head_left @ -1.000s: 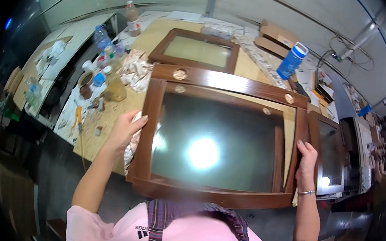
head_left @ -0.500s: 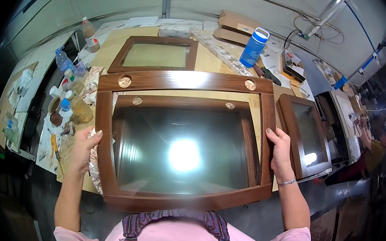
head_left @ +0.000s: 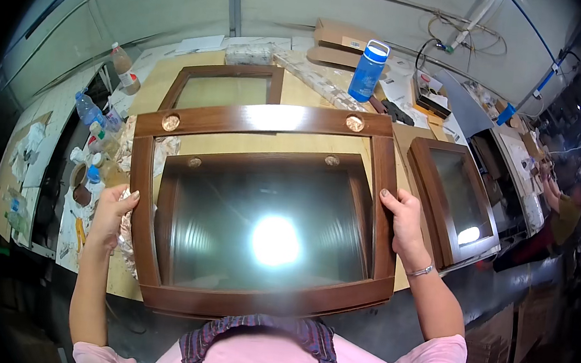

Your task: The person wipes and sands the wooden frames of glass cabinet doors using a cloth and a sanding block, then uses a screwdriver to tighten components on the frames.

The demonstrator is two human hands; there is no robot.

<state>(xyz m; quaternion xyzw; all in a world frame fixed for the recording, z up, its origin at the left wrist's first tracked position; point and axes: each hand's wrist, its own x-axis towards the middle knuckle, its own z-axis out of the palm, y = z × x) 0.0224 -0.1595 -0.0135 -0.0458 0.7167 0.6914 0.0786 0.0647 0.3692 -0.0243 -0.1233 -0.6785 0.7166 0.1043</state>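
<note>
Item: glazed door (head_left: pixel 260 206), dark brown wood frame with a ribbed glass pane, round metal fittings near its top rail. It lay flat over the bench (head_left: pixel 308 145), directly in front of us, its near rail overhanging the bench edge.

Grip: our left hand (head_left: pixel 111 212) clasped the left stile, fingers curled round the outer edge; our right hand (head_left: pixel 405 222) clasped the right stile, thumb on top, fingers wrapped under. Both hands were closed on the frame.

Handling, as we judged it: stiff, fairly heavy, and fragile at the pane; the varnish looked smooth and possibly slippery. Best held by the two stiles, never by the glass.

Also present:
- second door (head_left: pixel 224 90), same finish, lying beyond the first.
- third door (head_left: pixel 453 201), at the right, resting on the bench edge.
- blue bottle (head_left: pixel 368 70) with white cap, upright at the far side.
- flat cardboard box (head_left: pixel 342 41) with a small white label, against the wall.
- clear plastic bottles (head_left: pixel 91 110) with blue caps, on the left.
- crumpled wrapping (head_left: pixel 128 155), beside our left hand.
</note>
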